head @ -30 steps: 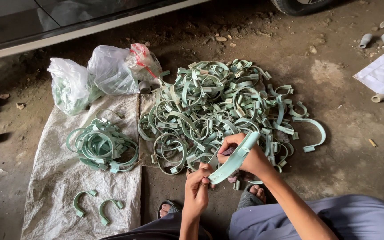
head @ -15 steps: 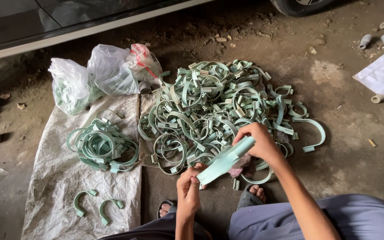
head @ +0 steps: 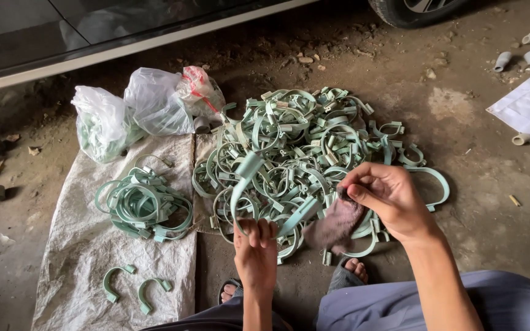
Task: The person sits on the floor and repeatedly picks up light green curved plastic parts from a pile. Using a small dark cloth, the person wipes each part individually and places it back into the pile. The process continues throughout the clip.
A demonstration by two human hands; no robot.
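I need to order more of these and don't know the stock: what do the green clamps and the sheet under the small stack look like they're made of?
Green clamps: probably moulded plastic, going by the uniform pale green colour, matte surface and thin bands. Sheet: looks like woven plastic sacking, off-white and creased, with a fine weave.

clear plastic bags, top left

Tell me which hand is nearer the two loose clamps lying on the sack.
Left. The left hand grips a clamp just right of the sack, close to the two loose clamps. The right hand, holding a rag, is farther right.
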